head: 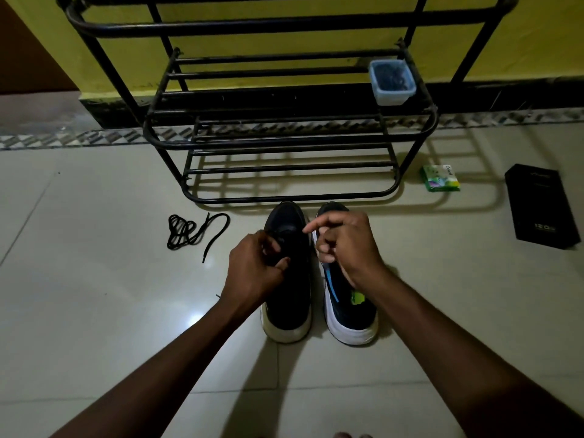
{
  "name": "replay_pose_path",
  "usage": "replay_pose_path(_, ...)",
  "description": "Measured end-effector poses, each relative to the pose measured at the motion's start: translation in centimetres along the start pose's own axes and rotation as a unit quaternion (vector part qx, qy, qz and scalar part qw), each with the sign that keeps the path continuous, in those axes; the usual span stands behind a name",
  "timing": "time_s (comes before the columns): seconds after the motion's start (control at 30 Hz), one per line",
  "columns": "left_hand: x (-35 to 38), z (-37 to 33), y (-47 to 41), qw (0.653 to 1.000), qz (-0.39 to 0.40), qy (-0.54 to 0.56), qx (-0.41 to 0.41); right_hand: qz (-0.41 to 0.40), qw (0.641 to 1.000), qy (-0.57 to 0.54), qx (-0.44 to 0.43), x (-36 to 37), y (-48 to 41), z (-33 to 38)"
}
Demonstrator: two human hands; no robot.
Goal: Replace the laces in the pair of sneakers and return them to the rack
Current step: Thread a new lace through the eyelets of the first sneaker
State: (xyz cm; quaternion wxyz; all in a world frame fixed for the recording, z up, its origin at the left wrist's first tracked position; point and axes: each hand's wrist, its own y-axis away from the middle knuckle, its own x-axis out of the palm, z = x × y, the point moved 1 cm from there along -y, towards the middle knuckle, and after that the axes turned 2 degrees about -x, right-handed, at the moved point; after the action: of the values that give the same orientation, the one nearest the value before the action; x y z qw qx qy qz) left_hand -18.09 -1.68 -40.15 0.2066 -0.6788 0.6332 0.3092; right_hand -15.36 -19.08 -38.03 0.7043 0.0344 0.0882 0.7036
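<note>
One loose lace [186, 232] lies on the floor [94, 311] (near the rack [252, 25]), and the left hand [252, 267] and right hand [344, 248] both pinch at the left sneaker [290, 298]; lots is left.

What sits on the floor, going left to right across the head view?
loose black lace → left sneaker → right sneaker → green packet → black box
</note>
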Motion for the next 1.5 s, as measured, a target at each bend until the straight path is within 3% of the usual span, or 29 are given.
replay_pose_path(0.03, 0.0, 0.2, 0.1, 1.000, -0.003, 0.007, -0.008, 0.015, 0.997, 0.066, -0.028, -0.3, -0.2, 0.1)
replay_pose_path(0.1, 0.1, 0.4, 0.2, 1.000, -0.001, 0.017, -0.014, 0.038, 0.955, 0.273, -0.114, -0.7, -0.2, 0.1)
replay_pose_path(0.17, 0.1, 0.4, 0.2, 1.000, 0.002, 0.022, -0.012, 0.093, 0.914, 0.368, -0.144, -0.5, 0.0, 0.0)
replay_pose_path(0.3, 0.1, 0.2, 0.2, 1.000, 0.002, 0.028, -0.009, 0.178, 0.868, 0.445, -0.129, 0.3, 0.4, -0.8)
replay_pose_path(0.5, 0.2, 0.9, 0.4, 1.000, -0.018, 0.005, 0.015, 0.115, 0.884, 0.413, -0.184, 0.4, -0.1, -1.1)
replay_pose_path(0.57, 0.2, 1.0, 0.5, 1.000, -0.017, 0.009, 0.018, 0.042, 0.930, 0.324, -0.167, 0.3, 0.1, -0.7)
replay_pose_path(0.63, 0.0, 0.8, 0.6, 1.000, -0.009, 0.020, -0.001, -0.030, 0.996, 0.054, -0.060, 0.1, 0.2, 0.5)
replay_pose_path(0.67, -0.1, 0.7, 0.6, 1.000, -0.003, 0.027, -0.012, -0.032, 0.995, -0.100, 0.005, 0.1, 0.2, 1.2)
replay_pose_path(0.7, -0.2, 0.7, 0.7, 0.999, 0.003, 0.030, -0.023, -0.022, 0.983, -0.179, 0.031, -0.2, 0.1, 1.5)
replay_pose_path(0.73, -0.3, 0.6, 0.7, 0.999, 0.009, 0.026, -0.033, -0.010, 0.988, -0.155, 0.017, -0.7, -0.1, 1.9)
replay_pose_path(0.8, -0.6, 0.4, 0.7, 0.998, 0.023, 0.016, -0.048, 0.040, 0.989, 0.120, -0.073, -1.9, -0.6, 2.1)
replay_pose_path(0.87, -0.7, 0.3, 0.8, 0.998, 0.033, 0.017, -0.055, 0.128, 0.901, 0.404, -0.091, -2.5, -0.7, 1.9)
replay_pose_path(0.93, -0.7, 0.4, 0.9, 0.997, 0.039, 0.015, -0.060, 0.201, 0.826, 0.524, -0.050, -2.4, -0.3, 1.9)
replay_pose_path(0.97, -0.7, 0.5, 0.9, 0.997, 0.040, 0.010, -0.062, 0.207, 0.820, 0.529, -0.061, -2.1, 0.0, 2.3)
replay_pose_path(1.1, -0.6, 0.9, 0.5, 0.998, 0.038, -0.038, -0.045, 0.136, 0.869, 0.446, -0.167, -2.4, 0.6, 4.8)
replay_pose_path(1.17, -0.6, 0.8, 0.5, 0.998, 0.044, -0.039, -0.036, 0.122, 0.866, 0.447, -0.189, -2.8, 0.8, 5.6)
replay_pose_path(1.3, -0.8, 0.5, 0.3, 0.997, 0.062, -0.027, -0.032, 0.133, 0.860, 0.456, -0.187, -2.0, 1.6, 5.6)
replay_pose_path(1.5, -3.3, -0.9, 0.6, 0.995, 0.052, 0.081, -0.015, 0.105, 0.916, 0.346, -0.174, -2.2, 1.4, 5.7)
